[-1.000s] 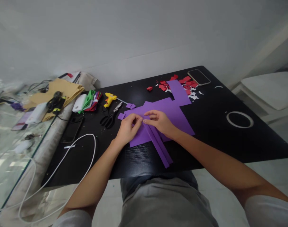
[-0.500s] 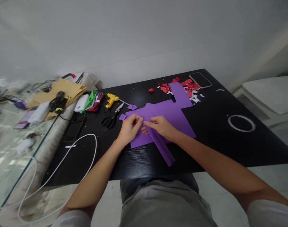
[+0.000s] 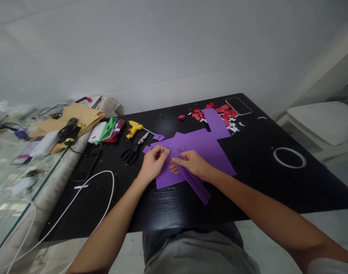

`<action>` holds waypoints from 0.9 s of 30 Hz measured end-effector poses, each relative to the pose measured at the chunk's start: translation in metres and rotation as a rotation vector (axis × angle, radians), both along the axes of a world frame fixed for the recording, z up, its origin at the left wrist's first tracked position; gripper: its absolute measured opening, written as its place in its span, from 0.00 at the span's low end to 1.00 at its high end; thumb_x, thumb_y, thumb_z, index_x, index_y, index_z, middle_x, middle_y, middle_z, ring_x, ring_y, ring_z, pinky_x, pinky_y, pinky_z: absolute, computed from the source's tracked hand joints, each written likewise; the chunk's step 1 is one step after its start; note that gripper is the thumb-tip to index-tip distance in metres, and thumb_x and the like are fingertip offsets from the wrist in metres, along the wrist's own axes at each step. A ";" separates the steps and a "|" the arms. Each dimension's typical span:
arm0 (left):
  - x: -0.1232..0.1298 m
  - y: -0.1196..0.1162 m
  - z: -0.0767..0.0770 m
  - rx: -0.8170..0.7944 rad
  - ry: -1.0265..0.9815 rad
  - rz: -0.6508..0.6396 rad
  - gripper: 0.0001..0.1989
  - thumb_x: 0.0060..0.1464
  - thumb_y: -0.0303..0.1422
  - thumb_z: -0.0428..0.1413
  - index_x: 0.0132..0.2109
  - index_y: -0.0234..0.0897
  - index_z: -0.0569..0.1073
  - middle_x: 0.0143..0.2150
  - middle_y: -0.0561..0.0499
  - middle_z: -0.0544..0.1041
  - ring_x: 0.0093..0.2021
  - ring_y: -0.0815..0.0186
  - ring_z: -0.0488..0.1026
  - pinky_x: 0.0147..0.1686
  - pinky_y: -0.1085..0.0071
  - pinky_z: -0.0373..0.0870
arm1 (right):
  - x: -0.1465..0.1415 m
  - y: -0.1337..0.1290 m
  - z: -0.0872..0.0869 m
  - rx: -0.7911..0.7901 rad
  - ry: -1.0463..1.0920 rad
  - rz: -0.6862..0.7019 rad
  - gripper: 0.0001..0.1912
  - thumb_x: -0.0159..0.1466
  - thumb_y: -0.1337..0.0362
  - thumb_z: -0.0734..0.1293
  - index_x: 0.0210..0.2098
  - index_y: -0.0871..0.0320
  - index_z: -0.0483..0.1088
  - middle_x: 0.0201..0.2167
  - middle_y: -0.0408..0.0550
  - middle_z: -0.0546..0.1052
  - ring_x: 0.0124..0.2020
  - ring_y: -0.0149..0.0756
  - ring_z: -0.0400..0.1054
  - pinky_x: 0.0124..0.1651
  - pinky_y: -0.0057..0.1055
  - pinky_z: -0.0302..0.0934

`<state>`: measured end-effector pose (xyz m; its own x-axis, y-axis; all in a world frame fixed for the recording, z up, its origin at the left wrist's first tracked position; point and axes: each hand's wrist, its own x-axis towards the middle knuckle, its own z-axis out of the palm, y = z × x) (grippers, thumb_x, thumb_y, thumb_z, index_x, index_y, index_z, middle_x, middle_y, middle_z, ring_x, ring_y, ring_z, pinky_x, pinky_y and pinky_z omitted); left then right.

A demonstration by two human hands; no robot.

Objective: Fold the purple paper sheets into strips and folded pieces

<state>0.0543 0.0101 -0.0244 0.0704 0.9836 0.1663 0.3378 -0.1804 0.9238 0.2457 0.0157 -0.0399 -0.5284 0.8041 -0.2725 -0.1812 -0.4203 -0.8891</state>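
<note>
A folded purple paper strip (image 3: 195,185) slants down toward the table's front edge, its upper end in my right hand (image 3: 191,163), whose thumb and fingers pinch it. My left hand (image 3: 154,161) is closed just to the left, thumb against the index finger; whatever lies between those fingertips is too small to make out. Beneath both hands purple sheets (image 3: 216,152) lie flat on the black table (image 3: 265,175). Small purple pieces (image 3: 158,137) rest beyond my left hand.
Black scissors (image 3: 130,155) and a yellow glue gun (image 3: 134,128) lie left of the sheets. Red scraps (image 3: 225,112) and a phone (image 3: 238,105) are at the back right, a tape ring (image 3: 289,157) at the right. A white cable (image 3: 112,186) loops at the left.
My left hand has drawn slightly away from my right, widening the gap between their fingertips. The whole view has shifted, so the table appears lower.
</note>
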 end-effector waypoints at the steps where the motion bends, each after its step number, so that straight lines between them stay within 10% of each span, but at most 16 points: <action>1: 0.001 0.000 0.000 -0.023 -0.026 -0.015 0.16 0.60 0.46 0.62 0.35 0.37 0.76 0.26 0.54 0.73 0.26 0.68 0.68 0.30 0.70 0.64 | 0.000 0.000 0.001 0.005 -0.007 -0.003 0.21 0.54 0.49 0.82 0.30 0.59 0.77 0.31 0.52 0.86 0.35 0.43 0.83 0.45 0.41 0.79; 27: -0.008 0.009 0.008 -0.056 -0.214 0.045 0.19 0.54 0.49 0.67 0.30 0.37 0.76 0.22 0.54 0.74 0.21 0.70 0.69 0.24 0.72 0.67 | 0.005 0.000 0.011 -0.016 -0.054 0.108 0.18 0.63 0.51 0.77 0.34 0.61 0.81 0.34 0.54 0.85 0.30 0.36 0.79 0.41 0.36 0.76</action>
